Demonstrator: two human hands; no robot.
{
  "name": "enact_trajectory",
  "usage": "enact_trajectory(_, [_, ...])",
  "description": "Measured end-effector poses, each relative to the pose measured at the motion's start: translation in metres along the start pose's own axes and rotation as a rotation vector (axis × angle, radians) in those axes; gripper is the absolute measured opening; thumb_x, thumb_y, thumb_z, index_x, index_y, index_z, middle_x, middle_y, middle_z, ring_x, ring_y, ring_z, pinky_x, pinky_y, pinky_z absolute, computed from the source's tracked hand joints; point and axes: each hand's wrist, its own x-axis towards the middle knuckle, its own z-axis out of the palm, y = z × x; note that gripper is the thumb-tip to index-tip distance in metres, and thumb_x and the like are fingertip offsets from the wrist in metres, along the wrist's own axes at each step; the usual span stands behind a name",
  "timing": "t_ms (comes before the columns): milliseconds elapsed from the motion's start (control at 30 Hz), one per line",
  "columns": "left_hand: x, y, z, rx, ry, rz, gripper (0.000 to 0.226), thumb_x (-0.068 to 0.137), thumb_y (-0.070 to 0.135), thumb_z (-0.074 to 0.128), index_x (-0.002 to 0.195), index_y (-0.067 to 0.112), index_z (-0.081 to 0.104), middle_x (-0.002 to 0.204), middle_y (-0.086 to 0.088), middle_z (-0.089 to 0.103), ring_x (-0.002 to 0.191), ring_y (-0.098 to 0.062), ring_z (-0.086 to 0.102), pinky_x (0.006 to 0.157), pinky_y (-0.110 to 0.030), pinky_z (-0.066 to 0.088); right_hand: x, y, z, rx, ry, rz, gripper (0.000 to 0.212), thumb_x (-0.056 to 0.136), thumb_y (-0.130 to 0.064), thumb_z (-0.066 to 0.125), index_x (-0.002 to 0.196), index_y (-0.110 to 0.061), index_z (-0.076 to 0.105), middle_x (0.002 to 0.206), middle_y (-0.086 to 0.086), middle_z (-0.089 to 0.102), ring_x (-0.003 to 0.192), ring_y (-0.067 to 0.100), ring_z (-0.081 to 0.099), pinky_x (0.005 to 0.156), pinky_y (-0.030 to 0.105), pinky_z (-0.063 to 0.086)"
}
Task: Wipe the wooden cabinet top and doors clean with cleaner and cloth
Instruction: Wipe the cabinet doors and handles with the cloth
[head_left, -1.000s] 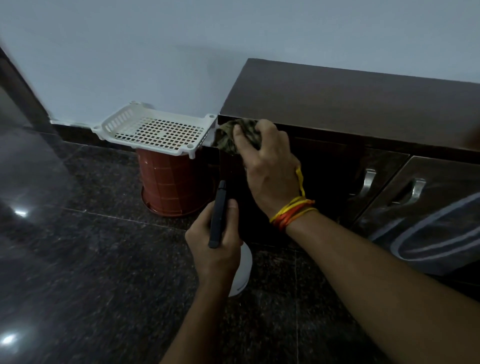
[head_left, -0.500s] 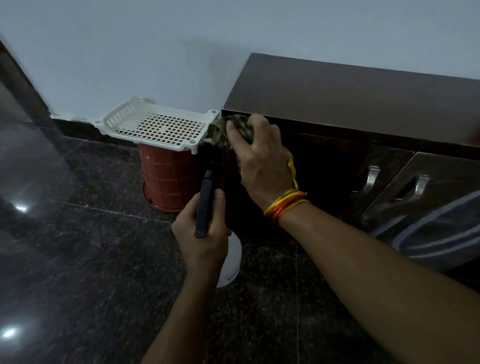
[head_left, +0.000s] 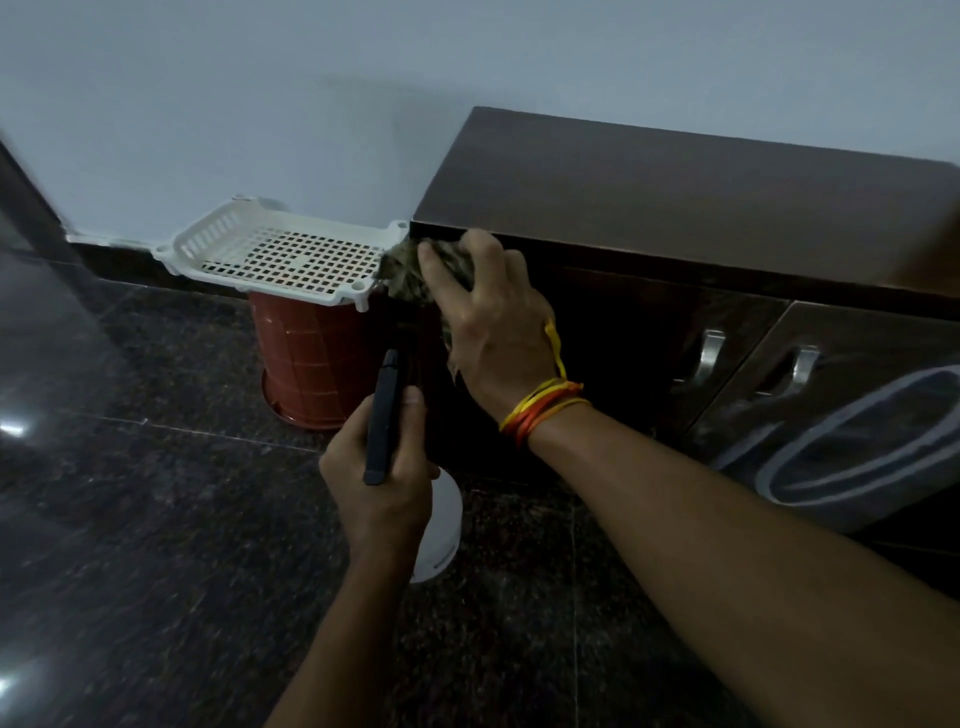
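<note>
The dark wooden cabinet (head_left: 675, 197) stands against the wall, its top bare. My right hand (head_left: 493, 332) presses a greenish-brown cloth (head_left: 405, 270) against the upper left corner of the leftmost door, just under the top's front edge. My left hand (head_left: 384, 467) grips a white spray bottle (head_left: 441, 530) with a black trigger head, held low in front of the cabinet's left end. Most of the bottle is hidden behind that hand. Coloured threads circle my right wrist.
A white perforated plastic tray (head_left: 280, 254) sits on a red upturned bucket (head_left: 311, 364) right beside the cabinet's left end. Metal handles (head_left: 709, 353) mark the doors to the right. A grey striped cloth (head_left: 857, 457) lies at the right. The floor is dark polished stone.
My right hand and the cloth have slid slightly left and up along the door's top corner. My left hand with the bottle has shifted a little left.
</note>
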Motion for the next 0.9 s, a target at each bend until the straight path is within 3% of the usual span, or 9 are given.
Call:
enact_trajectory(167, [-0.001,0.007,0.014,-0.058,-0.019,-0.001,0.046,0.091,0.041,0.058,0.070,0.000,0.060,0.051,-0.023,0.053,0.037,-0.021,0.051,0.039,-0.023,0.040,-0.028,0.039,-0.015,0.008,0.040,0.081,0.038,0.088,-0.006,0.052,0.125,-0.011,0.062,0.116,0.021,0.060,0.089,0.037,0.060,0.063,0.037,0.053])
enact_trajectory(433, [-0.021,0.015,0.036,-0.044,-0.101,-0.019,0.027,0.094,0.032,0.058,0.072,0.016,0.063,0.054,-0.025,0.054,0.038,-0.017,0.051,0.042,-0.017,0.042,-0.065,0.085,-0.048,-0.024,0.097,0.338,0.038,0.086,-0.002,0.058,0.122,-0.015,0.064,0.119,0.019,0.058,0.098,0.037,0.058,0.077,0.041,0.053])
enact_trajectory(667, [-0.032,0.020,0.054,-0.029,-0.147,-0.012,0.023,0.094,0.034,0.057,0.077,0.019,0.064,0.054,-0.023,0.053,0.039,-0.014,0.052,0.043,-0.015,0.042,-0.077,0.105,-0.060,0.003,0.105,0.416,0.026,0.084,-0.002,0.057,0.108,-0.007,0.066,0.115,0.023,0.057,0.103,0.040,0.057,0.081,0.042,0.050])
enact_trajectory(900, [-0.039,0.021,0.063,-0.012,-0.173,-0.012,0.020,0.094,0.035,0.056,0.077,0.026,0.062,0.063,-0.017,0.061,0.039,-0.014,0.054,0.042,-0.016,0.042,-0.073,0.105,-0.061,0.074,0.097,0.419,0.025,0.085,-0.007,0.051,0.107,-0.009,0.064,0.115,0.019,0.055,0.097,0.037,0.056,0.072,0.042,0.052])
